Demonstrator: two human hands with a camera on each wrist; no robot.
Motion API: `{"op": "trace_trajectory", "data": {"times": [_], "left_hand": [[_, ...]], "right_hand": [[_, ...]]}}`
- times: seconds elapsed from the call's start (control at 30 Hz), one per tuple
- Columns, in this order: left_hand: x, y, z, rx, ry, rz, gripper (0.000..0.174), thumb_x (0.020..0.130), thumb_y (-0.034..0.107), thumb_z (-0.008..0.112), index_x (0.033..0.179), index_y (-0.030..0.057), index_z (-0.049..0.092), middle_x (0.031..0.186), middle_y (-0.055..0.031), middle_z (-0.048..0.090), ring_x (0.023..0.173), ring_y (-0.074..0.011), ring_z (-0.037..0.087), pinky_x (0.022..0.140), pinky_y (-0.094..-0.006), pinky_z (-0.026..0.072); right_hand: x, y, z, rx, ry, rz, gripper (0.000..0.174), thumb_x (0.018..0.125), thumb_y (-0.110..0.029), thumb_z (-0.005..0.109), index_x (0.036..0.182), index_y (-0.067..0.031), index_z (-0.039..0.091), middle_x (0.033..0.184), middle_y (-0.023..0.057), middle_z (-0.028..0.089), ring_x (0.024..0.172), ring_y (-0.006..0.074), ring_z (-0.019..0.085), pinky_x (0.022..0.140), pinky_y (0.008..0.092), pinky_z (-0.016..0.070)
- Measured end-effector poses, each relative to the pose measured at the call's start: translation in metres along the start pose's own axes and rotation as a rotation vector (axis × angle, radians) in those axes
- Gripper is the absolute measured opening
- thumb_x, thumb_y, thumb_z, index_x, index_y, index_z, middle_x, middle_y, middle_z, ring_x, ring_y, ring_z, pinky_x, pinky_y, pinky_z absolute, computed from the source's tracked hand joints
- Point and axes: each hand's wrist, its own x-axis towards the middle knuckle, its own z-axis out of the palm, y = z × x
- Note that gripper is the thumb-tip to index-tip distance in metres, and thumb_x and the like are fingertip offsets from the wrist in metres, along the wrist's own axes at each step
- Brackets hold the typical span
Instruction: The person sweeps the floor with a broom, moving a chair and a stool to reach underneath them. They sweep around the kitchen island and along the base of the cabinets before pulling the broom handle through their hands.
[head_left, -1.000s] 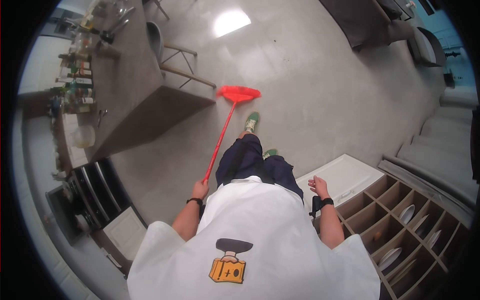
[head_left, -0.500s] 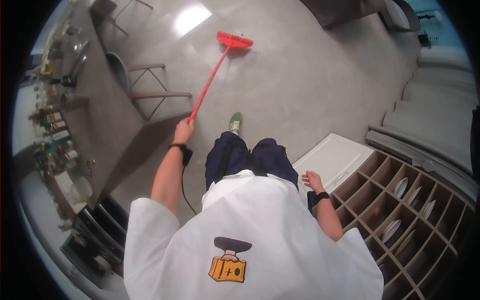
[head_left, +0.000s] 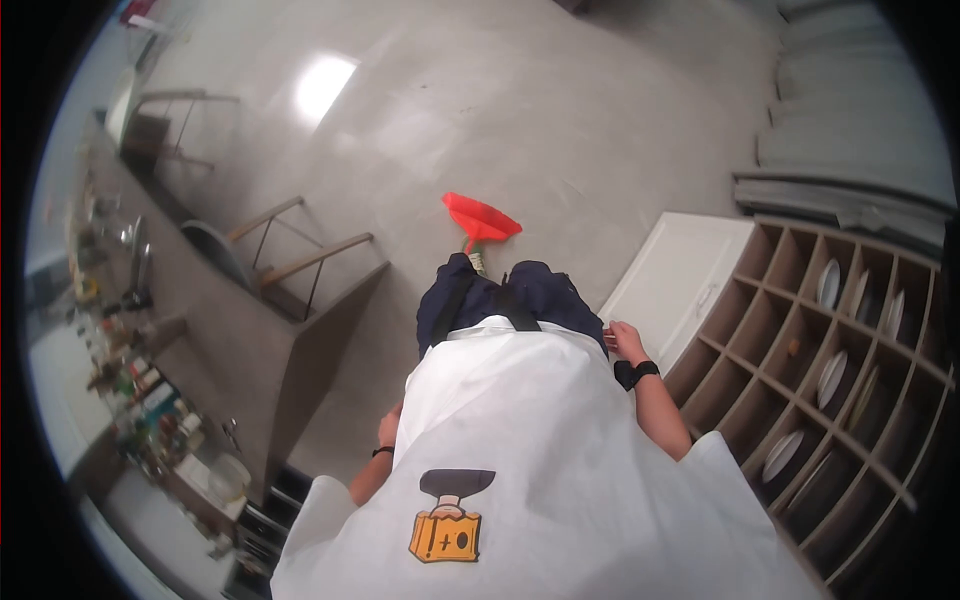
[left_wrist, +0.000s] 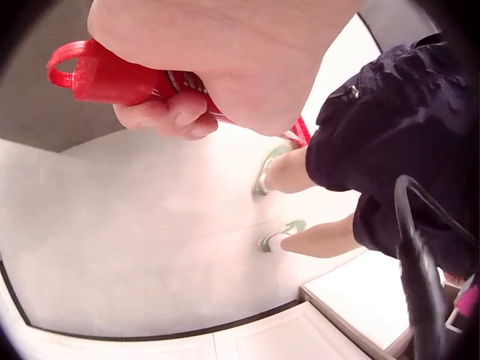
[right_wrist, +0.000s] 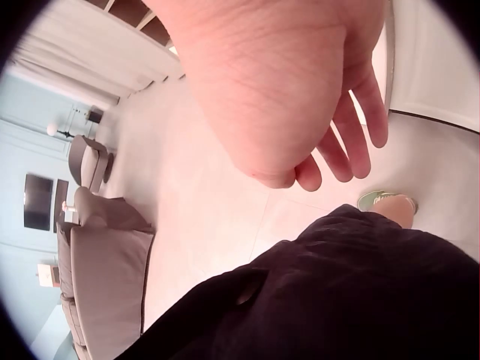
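Note:
A red broom [head_left: 480, 218] has its head on the floor just ahead of the person's feet, with most of its handle hidden behind the shorts and shirt in the head view. My left hand [head_left: 390, 428] is low at the person's left side, partly covered by the white shirt. In the left wrist view its fingers curl round the red broom handle [left_wrist: 116, 76], near the end with the hanging loop. On the other side my right hand [head_left: 626, 343] hangs beside the shorts, fingers loose and holding nothing. The right wrist view shows its relaxed fingers [right_wrist: 349, 139] apart.
A dark counter [head_left: 325, 350] with bottles and utensils runs along the left, with a chair [head_left: 310, 265] against it. To the right are a white cabinet door [head_left: 680, 275] and an open wooden rack [head_left: 775, 330] holding several plates. A sofa [right_wrist: 112, 270] stands farther off.
The left hand swung the broom forward, then drew it back toward the feet and down to the side. The right hand stays low by the shorts. The head view has shifted.

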Motion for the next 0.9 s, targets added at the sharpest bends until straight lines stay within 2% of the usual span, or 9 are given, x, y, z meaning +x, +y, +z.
{"op": "trace_trajectory", "data": {"times": [0.07, 0.1, 0.17, 0.27, 0.33, 0.43, 0.57, 0.73, 0.9], "left_hand": [[0.025, 0.036, -0.041, 0.099, -0.021, 0.061, 0.044, 0.090, 0.042, 0.059, 0.129, 0.0209, 0.063, 0.109, -0.0217, 0.068, 0.101, -0.0449, 0.064, 0.085, -0.0516, 0.0529], [0.039, 0.062, -0.057, 0.169, -0.021, 0.088, 0.044, 0.090, 0.041, 0.059, 0.128, 0.0198, 0.063, 0.109, -0.0216, 0.068, 0.101, -0.0448, 0.064, 0.085, -0.0519, 0.0529], [0.092, 0.098, -0.074, 0.095, 0.046, 0.207, 0.036, 0.093, 0.035, 0.058, 0.120, 0.0131, 0.067, 0.104, -0.0224, 0.069, 0.098, -0.0419, 0.066, 0.083, -0.0517, 0.0534], [0.155, 0.177, -0.117, 0.192, 0.126, 0.332, 0.031, 0.095, 0.032, 0.055, 0.120, 0.0166, 0.067, 0.101, -0.0208, 0.069, 0.097, -0.0409, 0.066, 0.082, -0.0502, 0.0535], [0.172, 0.232, -0.152, 0.266, 0.170, 0.385, 0.031, 0.096, 0.033, 0.057, 0.116, 0.0122, 0.069, 0.095, -0.0225, 0.069, 0.091, -0.0417, 0.067, 0.076, -0.0502, 0.0542], [0.166, 0.295, -0.204, 0.320, 0.163, 0.484, 0.031, 0.095, 0.030, 0.055, 0.116, 0.0110, 0.068, 0.096, -0.0225, 0.069, 0.093, -0.0417, 0.066, 0.078, -0.0502, 0.0527], [0.159, 0.324, -0.241, 0.339, 0.119, 0.589, 0.031, 0.093, 0.024, 0.059, 0.118, 0.0080, 0.067, 0.090, -0.0238, 0.068, 0.088, -0.0413, 0.066, 0.073, -0.0477, 0.0517], [0.153, 0.367, -0.233, 0.359, 0.063, 0.723, 0.033, 0.093, 0.023, 0.059, 0.120, 0.0067, 0.066, 0.091, -0.0242, 0.068, 0.087, -0.0417, 0.066, 0.073, -0.0484, 0.0515], [0.144, 0.471, -0.226, 0.583, -0.020, 0.933, 0.023, 0.090, 0.019, 0.062, 0.107, 0.0056, 0.067, 0.087, -0.0225, 0.068, 0.084, -0.0415, 0.066, 0.073, -0.0509, 0.0518]], "right_hand": [[-0.005, 0.020, -0.002, 0.021, 0.018, 0.008, 0.032, 0.100, -0.039, 0.052, 0.100, -0.0091, 0.061, 0.103, 0.0046, 0.069, 0.093, 0.0182, 0.067, 0.078, 0.0360, 0.0517], [-0.017, 0.022, 0.003, 0.042, 0.056, -0.023, 0.030, 0.101, -0.038, 0.049, 0.097, -0.0106, 0.062, 0.097, 0.0024, 0.069, 0.087, 0.0138, 0.067, 0.071, 0.0334, 0.0519], [-0.027, 0.030, 0.006, 0.080, 0.079, -0.006, 0.029, 0.101, -0.037, 0.049, 0.097, -0.0110, 0.062, 0.098, 0.0020, 0.070, 0.087, 0.0134, 0.067, 0.072, 0.0327, 0.0512], [-0.033, 0.044, 0.012, 0.121, 0.096, -0.001, 0.028, 0.101, -0.037, 0.049, 0.098, -0.0112, 0.062, 0.098, 0.0018, 0.070, 0.087, 0.0132, 0.067, 0.072, 0.0324, 0.0508], [-0.042, 0.054, 0.015, 0.151, 0.117, -0.007, 0.028, 0.101, -0.037, 0.050, 0.099, -0.0114, 0.062, 0.099, 0.0017, 0.070, 0.087, 0.0131, 0.067, 0.072, 0.0324, 0.0506], [-0.048, 0.066, 0.024, 0.236, 0.137, -0.012, 0.028, 0.101, -0.036, 0.050, 0.101, -0.0112, 0.062, 0.099, 0.0019, 0.070, 0.088, 0.0139, 0.067, 0.072, 0.0326, 0.0510], [-0.053, 0.094, 0.034, 0.339, 0.187, 0.014, 0.027, 0.101, -0.035, 0.051, 0.102, -0.0104, 0.061, 0.100, 0.0024, 0.069, 0.090, 0.0157, 0.067, 0.072, 0.0330, 0.0515], [-0.070, 0.120, 0.045, 0.399, 0.242, 0.035, 0.027, 0.100, -0.035, 0.052, 0.102, -0.0100, 0.061, 0.102, 0.0042, 0.069, 0.091, 0.0169, 0.067, 0.070, 0.0339, 0.0519], [-0.061, 0.115, 0.029, 0.592, 0.193, 0.111, 0.025, 0.099, -0.035, 0.055, 0.109, -0.0114, 0.058, 0.105, 0.0054, 0.068, 0.091, 0.0184, 0.066, 0.078, 0.0352, 0.0542]]}}
